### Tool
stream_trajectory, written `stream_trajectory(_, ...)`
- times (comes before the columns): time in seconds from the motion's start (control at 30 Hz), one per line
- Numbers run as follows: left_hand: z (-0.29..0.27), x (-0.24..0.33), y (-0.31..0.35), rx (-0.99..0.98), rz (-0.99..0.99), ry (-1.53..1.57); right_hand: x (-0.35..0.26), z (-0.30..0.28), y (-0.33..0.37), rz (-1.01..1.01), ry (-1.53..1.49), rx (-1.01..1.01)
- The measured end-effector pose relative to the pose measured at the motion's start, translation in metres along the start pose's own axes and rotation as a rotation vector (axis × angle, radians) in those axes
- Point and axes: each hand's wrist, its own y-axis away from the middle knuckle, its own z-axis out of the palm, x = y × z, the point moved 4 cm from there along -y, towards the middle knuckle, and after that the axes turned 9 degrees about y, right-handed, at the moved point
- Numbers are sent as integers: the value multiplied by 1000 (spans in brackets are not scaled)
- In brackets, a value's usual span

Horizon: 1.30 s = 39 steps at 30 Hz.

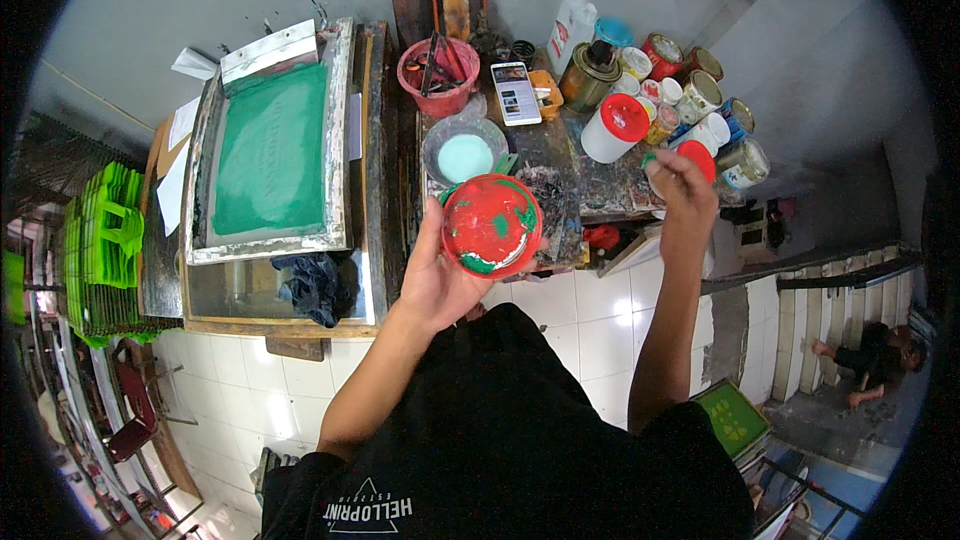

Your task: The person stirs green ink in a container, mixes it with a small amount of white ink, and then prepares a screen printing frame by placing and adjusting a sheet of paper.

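Note:
My left hand is closed around a round red lid smeared with green and a little white paint. Whether a tub sits under that lid is hidden. Over the right part of the bench, my right hand is raised with its fingers pinched together. A spot of green shows at its fingertips, too small to name. Just beyond that hand stands a white tub with a red lid. A grey bowl of pale mint liquid lies right behind the lid in my left hand.
Left of me, a screen-printing frame with a green mesh rests on a table, a dark cloth below it. On the bench are a pink bucket of tools, a phone and several paint cans. Another person is at far right.

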Motion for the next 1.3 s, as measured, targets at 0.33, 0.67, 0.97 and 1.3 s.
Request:
stream_trajectory(0.33, 1, 13, 14, 32, 21, -3, 159, 4, -156, -96, 380, -18)
stream_trajectory(0.67, -8, 19, 25, 84, 83, 19, 194, 4, -186, -4, 705, -149)
stream_trajectory(0.97, -7, 15, 18, 56, 52, 19, 195, -5, -178, -104, 700, -149)
stream_trajectory(1.3, -6, 17, 22, 87, 69, 8, 194, -7, -164, 220, 303, -59)
